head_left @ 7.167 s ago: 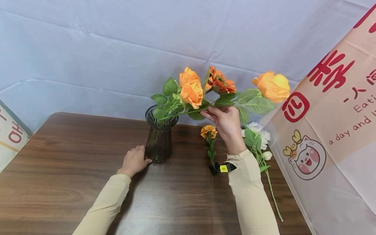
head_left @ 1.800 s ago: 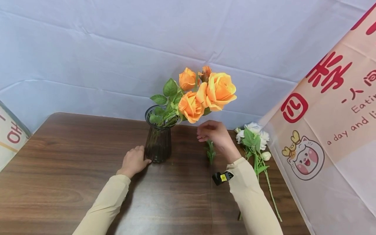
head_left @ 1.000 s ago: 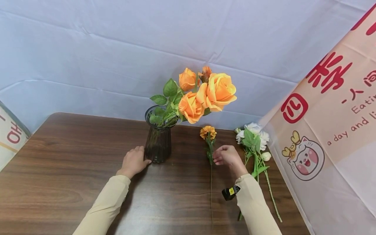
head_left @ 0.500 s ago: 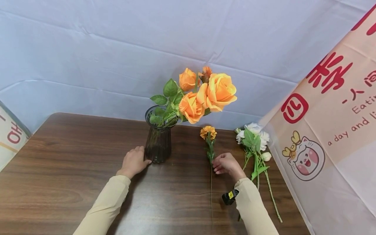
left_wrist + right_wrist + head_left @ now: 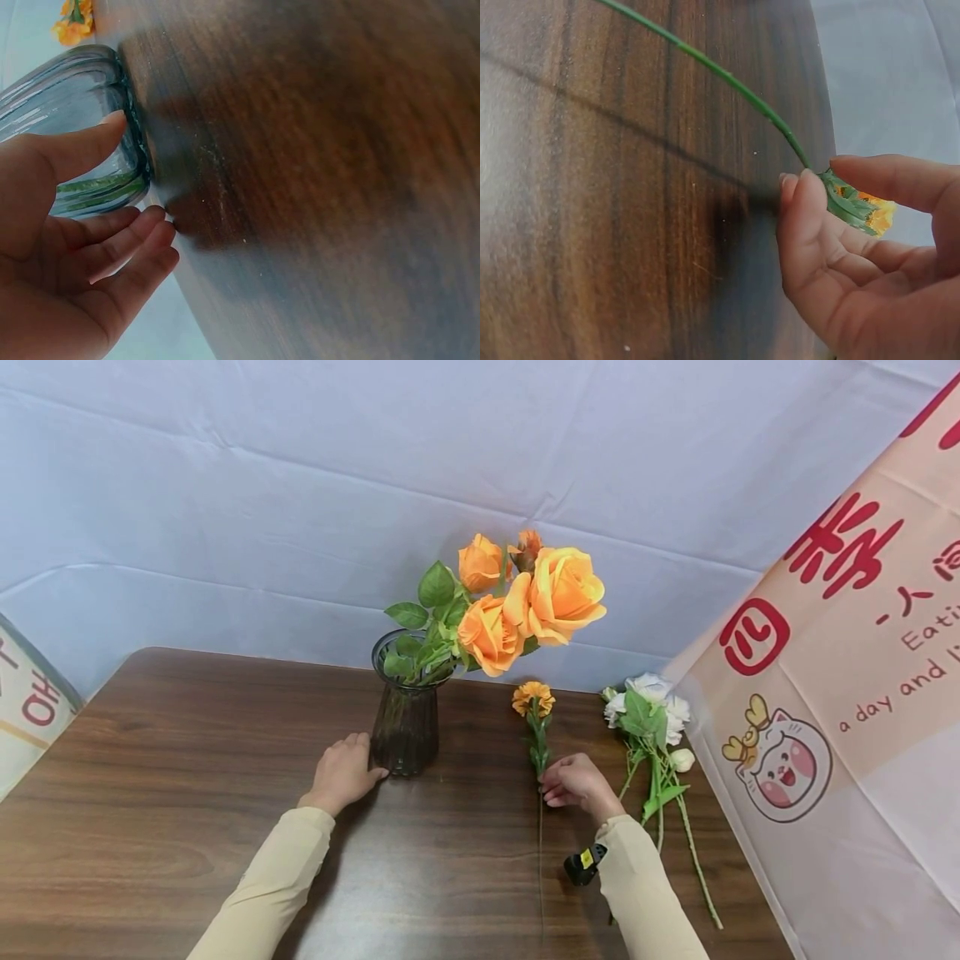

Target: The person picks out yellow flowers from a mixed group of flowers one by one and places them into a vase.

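Note:
My left hand (image 5: 343, 772) holds the foot of a dark ribbed glass vase (image 5: 405, 727) at its left side. In the left wrist view the thumb lies along the clear glass (image 5: 82, 94), with the fingers round the other side. Several orange roses (image 5: 564, 595) with green leaves lean to the right out of the vase. My right hand (image 5: 576, 781) pinches the thin green stem (image 5: 739, 86) of a small ruffled orange flower (image 5: 533, 698), just below its leaves, between thumb and fingertips. The flower's head points toward the back of the table.
White flowers (image 5: 648, 703) with green stems lie on the brown wooden table (image 5: 187, 760) to the right of my right hand. A pale cloth (image 5: 225, 527) hangs behind the table, and a printed banner (image 5: 847, 677) stands along the right.
The large orange rose my right hand held over the vase now stands in it, released. That hand has come down to the small orange flower's stem and closed on it. The left hand stays.

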A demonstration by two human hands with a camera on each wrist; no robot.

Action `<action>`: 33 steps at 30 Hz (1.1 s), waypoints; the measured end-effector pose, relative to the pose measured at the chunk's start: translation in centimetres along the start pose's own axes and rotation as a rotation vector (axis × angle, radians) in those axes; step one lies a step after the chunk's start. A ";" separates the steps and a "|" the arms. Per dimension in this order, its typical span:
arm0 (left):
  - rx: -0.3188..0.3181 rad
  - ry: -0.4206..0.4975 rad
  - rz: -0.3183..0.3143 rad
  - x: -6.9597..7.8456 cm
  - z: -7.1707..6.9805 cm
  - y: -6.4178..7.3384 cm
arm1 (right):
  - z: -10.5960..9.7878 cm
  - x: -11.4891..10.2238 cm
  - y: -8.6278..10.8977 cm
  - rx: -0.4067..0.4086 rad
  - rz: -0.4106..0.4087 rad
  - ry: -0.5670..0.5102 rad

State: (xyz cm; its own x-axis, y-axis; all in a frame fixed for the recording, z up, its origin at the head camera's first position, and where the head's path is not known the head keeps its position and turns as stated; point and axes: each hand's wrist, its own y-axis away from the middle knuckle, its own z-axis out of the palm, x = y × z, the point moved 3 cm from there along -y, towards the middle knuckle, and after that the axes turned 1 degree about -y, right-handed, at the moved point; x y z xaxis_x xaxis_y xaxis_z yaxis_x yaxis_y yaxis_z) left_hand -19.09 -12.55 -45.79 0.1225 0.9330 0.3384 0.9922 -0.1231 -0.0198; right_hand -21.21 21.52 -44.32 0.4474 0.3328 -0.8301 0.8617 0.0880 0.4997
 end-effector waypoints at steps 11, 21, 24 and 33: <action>0.004 0.002 0.002 0.1 0.0 -0.1 | 0.0 0.5 -0.6 0.006 0.015 -0.076; -0.004 -0.001 -0.006 0.1 -0.1 -0.1 | 0.1 0.6 -0.5 -0.003 0.005 -0.106; -0.001 -0.001 -0.006 0.1 -0.1 -0.1 | 0.2 0.5 -0.3 -0.011 -0.002 -0.121; 0.005 -0.002 -0.005 0.1 -0.1 0.0 | 0.1 0.1 0.2 -0.028 0.007 -0.165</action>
State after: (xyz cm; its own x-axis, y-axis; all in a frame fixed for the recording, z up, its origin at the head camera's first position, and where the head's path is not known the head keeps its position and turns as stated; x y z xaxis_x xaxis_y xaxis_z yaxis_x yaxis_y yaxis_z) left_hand -19.09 -12.48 -45.70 0.1179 0.9343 0.3363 0.9929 -0.1169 -0.0233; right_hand -20.94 21.45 -44.38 0.4890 0.1748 -0.8546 0.8523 0.1127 0.5108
